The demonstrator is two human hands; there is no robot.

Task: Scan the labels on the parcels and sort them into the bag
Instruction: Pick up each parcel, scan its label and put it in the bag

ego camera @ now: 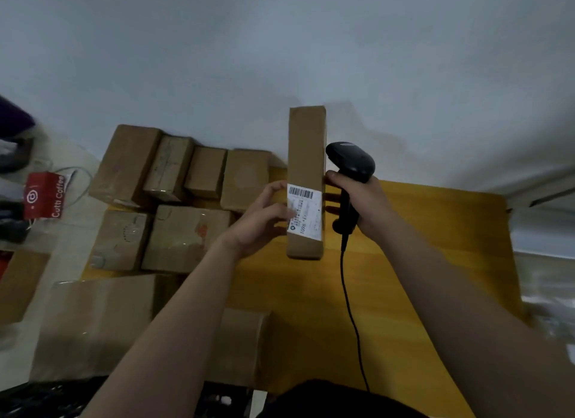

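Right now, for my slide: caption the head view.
Left hand holds a long labelled parcel; right hand grips a barcode scanner.

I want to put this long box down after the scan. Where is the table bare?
The yellow tabletop is bare from the scanner cable out to its right edge, around the right forearm, and in a narrower strip between the cable and the left forearm, below the held long parcel. The left side is crowded with brown parcels packed side by side.

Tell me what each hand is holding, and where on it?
The left hand holds the long parcel at its labelled lower half; the right hand grips the scanner by its handle.
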